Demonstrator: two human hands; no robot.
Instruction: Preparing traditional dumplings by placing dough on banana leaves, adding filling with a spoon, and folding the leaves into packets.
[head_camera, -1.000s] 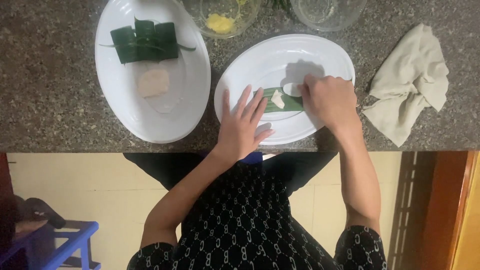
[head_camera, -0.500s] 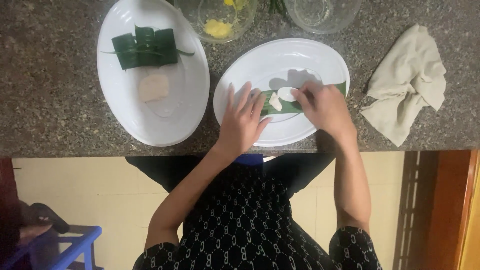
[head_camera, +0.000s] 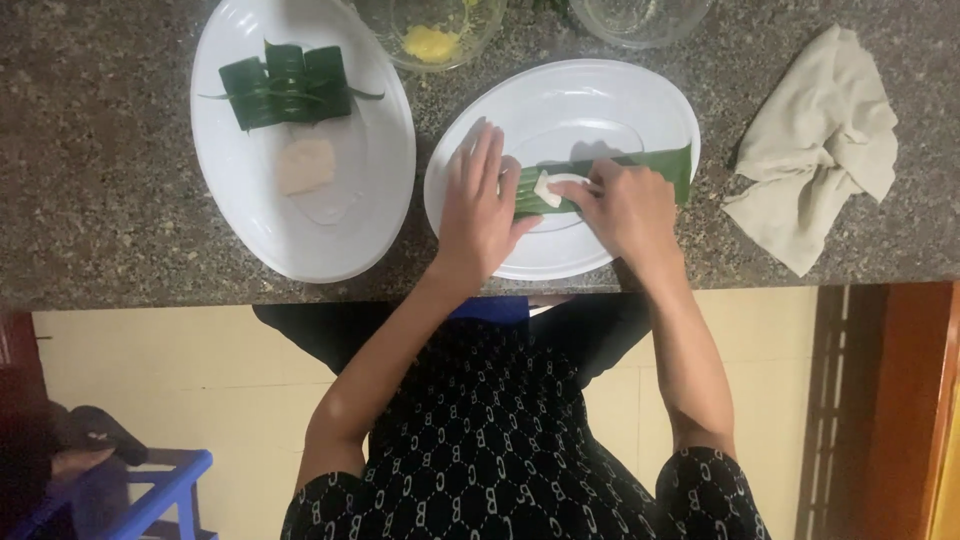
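Both hands press the leaf strip (white lump on it) flat on the oval plate; crumpled cloth lies beside that plate.

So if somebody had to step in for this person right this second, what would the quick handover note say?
Left hand: flat, fingers spread, pressing the near end of the long green leaf strip onto the right-hand white oval plate.
Right hand: fingertips on the small white dough piece lying on that strip.
Done: three folded green leaf parcels sit on the left-hand white oval plate, with one pale dough piece bare below them.
Left: the strip is not yet folded over the dough.
Nearby: glass bowl with yellow filling above, crumpled beige cloth at right.
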